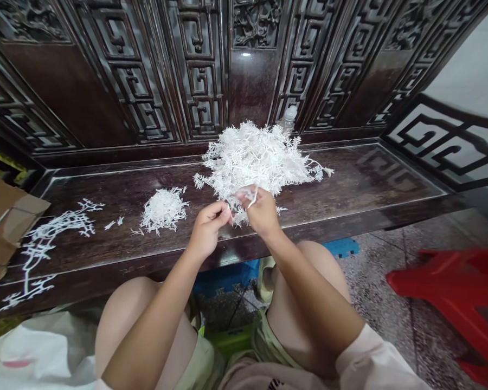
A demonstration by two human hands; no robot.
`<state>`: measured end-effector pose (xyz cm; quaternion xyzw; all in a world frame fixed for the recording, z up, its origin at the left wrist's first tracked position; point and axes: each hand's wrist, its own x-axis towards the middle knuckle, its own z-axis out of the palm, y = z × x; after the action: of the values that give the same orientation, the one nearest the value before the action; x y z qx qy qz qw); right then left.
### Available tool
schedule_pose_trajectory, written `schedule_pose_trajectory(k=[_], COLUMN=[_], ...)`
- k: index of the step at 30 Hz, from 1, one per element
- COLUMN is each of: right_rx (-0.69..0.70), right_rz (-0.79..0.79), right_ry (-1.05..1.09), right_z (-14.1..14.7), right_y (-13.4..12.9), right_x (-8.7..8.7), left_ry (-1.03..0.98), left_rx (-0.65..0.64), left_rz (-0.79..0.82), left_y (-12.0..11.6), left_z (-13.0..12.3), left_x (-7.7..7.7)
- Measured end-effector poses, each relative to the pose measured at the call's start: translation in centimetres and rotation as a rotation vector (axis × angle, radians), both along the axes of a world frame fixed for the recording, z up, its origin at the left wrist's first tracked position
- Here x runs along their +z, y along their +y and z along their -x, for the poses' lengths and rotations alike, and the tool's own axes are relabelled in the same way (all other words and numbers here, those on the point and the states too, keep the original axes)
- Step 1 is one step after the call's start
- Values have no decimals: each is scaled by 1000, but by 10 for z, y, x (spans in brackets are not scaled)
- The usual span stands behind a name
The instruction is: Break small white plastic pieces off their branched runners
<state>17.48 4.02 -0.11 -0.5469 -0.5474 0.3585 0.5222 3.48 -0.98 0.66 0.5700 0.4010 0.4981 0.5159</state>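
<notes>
The right hand (263, 212) grips a white sprig (252, 199), the left hand (211, 224) seemingly pinching a bit (229, 207), apparently mid-separation; another pull would need control.

Soft, cool light is falling over the bench (341, 189) and leaving the floor (374, 298) dimmer, while a small glare spot (246, 54) is shining on the dark wood back (252, 81). The white pile (254, 157) is showing brightest, its fine tips merging. The right hand (262, 211) is blurring at the fingertips (241, 193), and wide-angle distortion is stretching the red stool (435, 276) at the edge.
</notes>
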Motion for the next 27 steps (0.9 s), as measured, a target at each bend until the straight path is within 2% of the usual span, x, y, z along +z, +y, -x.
schedule_pose_trajectory(k=[2, 3, 4, 6, 8, 9, 12, 15, 17, 20, 22, 25, 27], right_rx=[-279, -331, -285, -113, 26, 78, 217, 265, 255, 246, 235, 211, 202], right_rz=[0, 28, 43, 140, 258, 305, 405, 459, 468, 471, 471, 463, 458], right_ry=[11, 46, 65, 122, 250, 320, 475, 514, 497, 480, 487, 495, 498], right_z=[-13, -19, -24, -25, -17, -11, 4, 10, 10, 12, 14, 19, 22], right_y=[12, 16, 18, 16, 8, 4, -7, -10, -11, -13, -15, -15, -15], right_x=[-1, -1, 0, 0, -1, -2, -3, -3, -2, -2, -3, -6, -8], left_ry=[-60, -72, -60, 64, 334, 495, 921, 1144, 1193, 1204, 1201, 1127, 918], left_rx=[-65, -68, -33, 154, 378, 442, 474, 541, 566, 472, 456, 484, 361], left_rz=[9, 9, 6, 5, 49, 88, 185, 230, 297, 426, 462, 379, 259], left_y=[-4, -4, -2, 8, 22, 28, 38, 42, 46, 57, 62, 59, 51], left_z=[3, 7, 11, 24, 41, 51, 84, 113, 129, 142, 142, 121, 94], left_x=[5, 7, 7, 3, -5, -8, -14, -16, -20, -29, -34, -33, -29])
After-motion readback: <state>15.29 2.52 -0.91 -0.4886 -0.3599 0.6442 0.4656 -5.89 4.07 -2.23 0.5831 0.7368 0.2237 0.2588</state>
